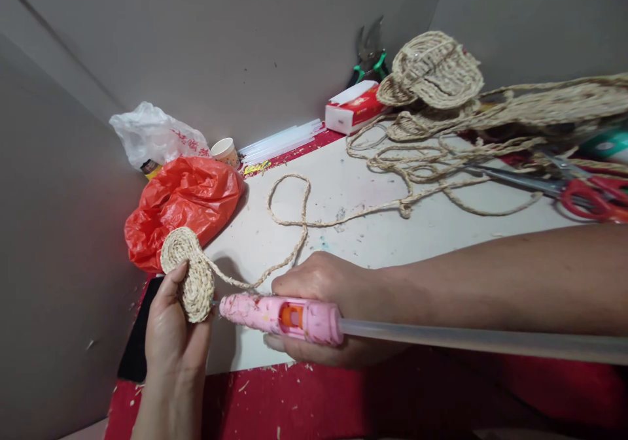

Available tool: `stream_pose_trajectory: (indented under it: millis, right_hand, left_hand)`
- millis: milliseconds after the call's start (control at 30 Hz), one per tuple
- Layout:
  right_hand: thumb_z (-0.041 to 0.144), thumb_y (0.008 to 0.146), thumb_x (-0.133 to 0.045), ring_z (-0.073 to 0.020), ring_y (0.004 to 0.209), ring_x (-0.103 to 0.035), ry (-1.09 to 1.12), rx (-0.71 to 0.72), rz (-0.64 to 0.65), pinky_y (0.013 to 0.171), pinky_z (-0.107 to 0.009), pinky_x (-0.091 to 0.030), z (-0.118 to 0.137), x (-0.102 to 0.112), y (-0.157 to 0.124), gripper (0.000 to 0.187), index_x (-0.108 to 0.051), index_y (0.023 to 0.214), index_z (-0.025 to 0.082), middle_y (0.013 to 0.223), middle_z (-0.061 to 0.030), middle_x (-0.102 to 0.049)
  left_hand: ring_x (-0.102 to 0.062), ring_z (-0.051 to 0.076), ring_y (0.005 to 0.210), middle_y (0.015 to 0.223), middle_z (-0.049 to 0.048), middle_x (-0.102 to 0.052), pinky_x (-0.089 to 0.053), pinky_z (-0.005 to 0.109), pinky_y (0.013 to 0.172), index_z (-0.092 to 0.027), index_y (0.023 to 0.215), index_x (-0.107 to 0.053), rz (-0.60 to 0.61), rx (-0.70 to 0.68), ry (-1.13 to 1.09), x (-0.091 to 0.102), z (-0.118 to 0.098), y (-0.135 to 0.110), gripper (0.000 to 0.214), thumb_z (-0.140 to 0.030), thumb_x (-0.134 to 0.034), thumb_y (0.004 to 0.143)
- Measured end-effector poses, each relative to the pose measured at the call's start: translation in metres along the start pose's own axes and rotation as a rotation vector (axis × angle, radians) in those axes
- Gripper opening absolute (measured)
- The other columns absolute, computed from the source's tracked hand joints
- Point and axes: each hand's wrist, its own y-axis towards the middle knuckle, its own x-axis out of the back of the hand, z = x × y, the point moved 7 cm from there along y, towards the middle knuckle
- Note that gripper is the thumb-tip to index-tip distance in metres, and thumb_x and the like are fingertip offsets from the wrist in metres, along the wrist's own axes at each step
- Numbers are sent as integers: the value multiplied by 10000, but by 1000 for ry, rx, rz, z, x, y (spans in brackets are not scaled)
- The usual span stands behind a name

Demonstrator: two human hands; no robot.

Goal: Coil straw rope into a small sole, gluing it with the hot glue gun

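My left hand is closed on a small coiled sole of braided straw cord, the thumb pressed along its near side. A tail of straw cord leaves the sole's edge and loops across the white board to the right. Wrapped in my right hand is a pink hot glue gun, pointing left. Its nozzle tip meets or nearly meets the sole's right edge; I cannot tell which. A long translucent glue stick sticks out of the gun's rear. The fingers beneath the gun are partly hidden.
A red plastic bag, a white bag and a paper cup stand back left. Glue sticks, a red box and pruning shears lie along the wall. Woven straw pieces and red-handled scissors are right.
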Motion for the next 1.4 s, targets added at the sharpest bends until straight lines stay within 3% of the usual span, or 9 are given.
stream_pose_trajectory:
  millis: [433,800,900,1000,1100,1167,1300,1400]
  right_hand:
    - [322,710,-604,-45,424,-277,-101,147,-124,413,-182,-221,3,-2,-4,272,-444,575,149,495,58,-367]
    - [368,715,-611,-48,464,-317,-102,128,-95,439,-184,-253,-1,-5,-6,281,-492,602,141,527,46,-428]
    - [353,710,-611,-45,464,-327,-89,101,-48,445,-182,-265,-3,-7,-5,272,-481,601,140,532,47,-436]
    - [334,706,-601,-54,475,-331,-109,41,110,459,-194,-265,-5,-11,-3,244,-481,606,145,546,39,-463]
    - [292,714,-562,-67,479,-317,-173,0,308,464,-213,-231,-5,-14,-3,153,-520,656,157,582,28,-518]
    - [278,723,-535,-77,463,-293,-281,-9,376,460,-231,-198,-6,-14,-2,124,-538,673,165,587,20,-541]
    - [319,745,-537,-110,459,-379,-549,10,394,471,-272,-169,-19,-17,-1,172,-589,734,155,625,-32,-597]
    - [370,777,-555,-153,533,-499,-660,29,376,493,-287,-205,-27,-17,2,251,-623,828,134,681,-67,-623]
  left_hand:
    - [-597,122,540,690,30,-658,-507,228,512,-131,914,-649,15,5,7,-3,0,0,181,-111,-523,785]
    - [-593,119,513,659,30,-655,-505,226,470,-108,826,-652,-24,-4,-11,-3,1,-2,138,-100,-517,798]
    - [-591,120,510,653,30,-650,-503,229,470,-108,807,-651,-23,6,-14,-3,3,-2,132,-104,-519,800]
    - [-588,122,517,658,28,-646,-498,229,469,-116,791,-649,-33,4,10,-1,2,-2,116,-114,-534,799]
    - [-592,114,555,689,11,-648,-504,219,503,-144,788,-654,-68,-86,0,1,-10,-4,116,-117,-541,798]
    - [-604,102,624,739,-5,-656,-522,216,592,-169,792,-659,-101,-216,-48,4,-23,-7,127,-123,-541,800]
    - [-617,111,799,815,-25,-655,-522,242,754,-197,804,-659,-134,-537,-93,14,-44,-16,88,-142,-604,762]
    - [-616,131,795,800,-26,-641,-525,261,738,-188,807,-646,-181,-730,-56,23,-51,-25,86,-192,-666,723]
